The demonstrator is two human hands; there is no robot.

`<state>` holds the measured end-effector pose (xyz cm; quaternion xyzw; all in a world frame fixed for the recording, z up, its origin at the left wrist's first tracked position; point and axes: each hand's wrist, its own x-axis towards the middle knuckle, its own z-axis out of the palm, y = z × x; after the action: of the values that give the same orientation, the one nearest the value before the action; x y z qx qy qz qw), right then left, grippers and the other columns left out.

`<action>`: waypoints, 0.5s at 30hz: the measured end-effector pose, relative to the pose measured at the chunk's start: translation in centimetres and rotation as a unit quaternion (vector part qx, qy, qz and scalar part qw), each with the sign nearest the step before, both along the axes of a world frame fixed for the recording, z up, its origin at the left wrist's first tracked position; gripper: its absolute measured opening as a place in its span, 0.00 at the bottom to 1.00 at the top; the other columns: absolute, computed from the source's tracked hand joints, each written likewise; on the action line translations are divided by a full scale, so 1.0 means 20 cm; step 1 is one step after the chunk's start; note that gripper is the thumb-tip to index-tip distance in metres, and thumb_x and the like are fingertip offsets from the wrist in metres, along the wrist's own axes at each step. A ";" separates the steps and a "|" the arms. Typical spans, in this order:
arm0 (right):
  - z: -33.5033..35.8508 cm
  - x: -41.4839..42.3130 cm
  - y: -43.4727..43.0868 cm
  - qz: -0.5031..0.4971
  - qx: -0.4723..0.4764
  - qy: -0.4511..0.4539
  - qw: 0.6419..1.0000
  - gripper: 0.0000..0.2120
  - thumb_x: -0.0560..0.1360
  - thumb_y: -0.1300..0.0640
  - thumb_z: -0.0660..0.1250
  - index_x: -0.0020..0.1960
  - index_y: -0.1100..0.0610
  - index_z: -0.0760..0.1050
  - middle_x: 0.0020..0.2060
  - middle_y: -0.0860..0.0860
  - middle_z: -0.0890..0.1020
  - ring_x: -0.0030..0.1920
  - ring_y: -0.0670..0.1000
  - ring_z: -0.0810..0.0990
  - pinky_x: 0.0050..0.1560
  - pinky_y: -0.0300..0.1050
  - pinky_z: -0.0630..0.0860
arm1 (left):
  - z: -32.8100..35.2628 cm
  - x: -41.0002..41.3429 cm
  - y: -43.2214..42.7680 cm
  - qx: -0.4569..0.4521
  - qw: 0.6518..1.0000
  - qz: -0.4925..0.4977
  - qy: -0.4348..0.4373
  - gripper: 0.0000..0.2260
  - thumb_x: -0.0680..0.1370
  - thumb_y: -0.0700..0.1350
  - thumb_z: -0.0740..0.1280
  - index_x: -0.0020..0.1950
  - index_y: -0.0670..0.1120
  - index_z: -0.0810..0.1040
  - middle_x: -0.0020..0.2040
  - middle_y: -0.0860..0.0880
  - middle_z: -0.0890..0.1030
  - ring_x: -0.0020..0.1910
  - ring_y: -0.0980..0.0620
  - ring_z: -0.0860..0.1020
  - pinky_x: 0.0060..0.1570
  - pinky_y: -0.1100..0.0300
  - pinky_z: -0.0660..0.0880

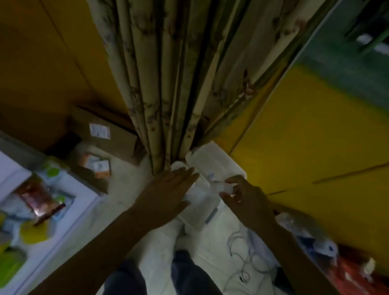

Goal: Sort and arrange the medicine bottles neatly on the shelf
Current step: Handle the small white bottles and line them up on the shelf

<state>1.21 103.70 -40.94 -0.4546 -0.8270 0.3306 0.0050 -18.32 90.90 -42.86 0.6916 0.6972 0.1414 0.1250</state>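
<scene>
The room is dim, with yellow walls and a patterned curtain (170,77) hanging down to a pale floor (122,188). At the curtain's foot lies a white box (213,160). Just in front of it the left hand (170,187) lies flat, fingers straight and close together, on a white thing too blurred to name. The right hand (247,200) pinches a small pale bottle (223,186) between thumb and fingertips, low near the box. A carton (103,132) sits off to the left, and a white cable (241,253) lies near the person's feet.
</scene>
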 end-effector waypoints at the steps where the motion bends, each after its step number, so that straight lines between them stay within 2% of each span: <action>1: -0.12 0.02 0.02 0.009 0.003 -0.037 0.999 0.18 0.74 0.46 0.69 0.61 0.51 0.73 0.48 0.51 0.83 0.47 0.50 0.81 0.43 0.41 0.75 | -0.10 0.02 -0.03 -0.006 1.000 0.014 0.007 0.28 0.74 0.55 0.59 0.71 0.43 0.64 0.68 0.41 0.73 0.65 0.42 0.74 0.58 0.41 0.73; 3: -0.34 0.02 0.03 0.041 0.005 -0.101 0.994 0.18 0.76 0.46 0.66 0.63 0.51 0.72 0.51 0.51 0.82 0.51 0.52 0.81 0.47 0.43 0.75 | -0.25 0.05 -0.09 -0.029 0.999 0.045 0.012 0.31 0.73 0.53 0.67 0.72 0.42 0.64 0.70 0.41 0.70 0.67 0.41 0.71 0.60 0.40 0.70; 6: -0.66 -0.04 0.04 0.111 0.040 -0.165 0.979 0.18 0.79 0.44 0.61 0.65 0.51 0.70 0.54 0.50 0.82 0.54 0.51 0.81 0.51 0.45 0.75 | -0.44 0.08 -0.15 -0.083 0.995 0.055 0.031 0.37 0.65 0.52 0.77 0.69 0.40 0.69 0.68 0.39 0.73 0.64 0.40 0.74 0.59 0.43 0.67; 9: -0.94 -0.12 0.08 0.185 0.070 -0.217 0.956 0.16 0.80 0.45 0.58 0.64 0.52 0.69 0.52 0.51 0.82 0.52 0.53 0.82 0.47 0.45 0.76 | -0.61 0.12 -0.22 -0.105 0.992 0.068 0.028 0.37 0.64 0.52 0.78 0.68 0.39 0.71 0.68 0.39 0.73 0.64 0.39 0.74 0.57 0.42 0.69; 15: -1.36 -0.28 0.15 0.276 0.153 -0.280 0.906 0.15 0.81 0.50 0.58 0.64 0.56 0.69 0.51 0.54 0.82 0.50 0.55 0.83 0.47 0.48 0.78 | -0.87 0.19 -0.25 -0.125 0.988 0.089 0.010 0.36 0.64 0.50 0.79 0.67 0.37 0.72 0.66 0.37 0.74 0.62 0.36 0.75 0.56 0.40 0.67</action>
<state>-4.48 106.73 -68.14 -0.2753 -0.9274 0.0472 -0.2489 -14.56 85.83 -60.35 0.6069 0.7695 0.0569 0.1907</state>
